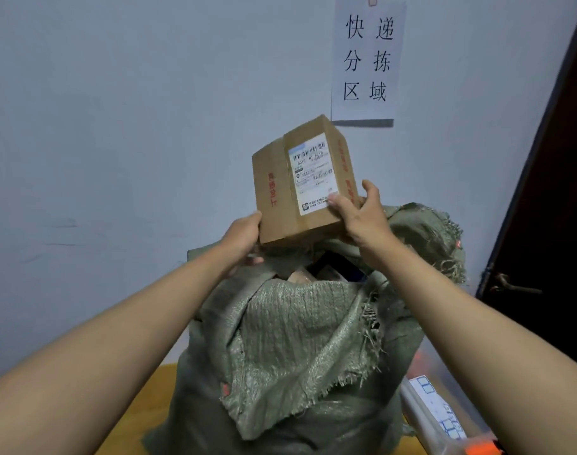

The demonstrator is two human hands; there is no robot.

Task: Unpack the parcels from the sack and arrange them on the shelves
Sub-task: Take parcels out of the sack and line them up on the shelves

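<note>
Nearest, at the lower right corner, a clear plastic-wrapped packet (435, 412) with small blue-edged stickers, print too blurred to read, lying just beside the sack's right flank; an orange patch at its bottom end. Under everything, a yellow wooden table (142, 399), its top visible left of the sack. Standing upright on it, a green woven sack (300, 349), mouth open, frayed rim folded down in front, other parcels (316, 274) dimly visible inside, none legible. Above the mouth, lifted clear of the sack, a brown cardboard parcel (305, 178), tilted, sealed with tape carrying red Chinese print, unreadable at this blur; a white shipping label on its facing side with barcodes and "501E" partly legible, small logo block at the label's lower edge. Left hand (244, 241) curled under the parcel's lower left corner, gripping it from below. Right hand (359, 215) clasping the lower right corner, thumb pressed on the label, fingers wrapped behind. Beyond, a pale wall with a paper sign (366, 60) reading 快递分拣区域; a dark door (549, 198) with a handle at far right
</note>
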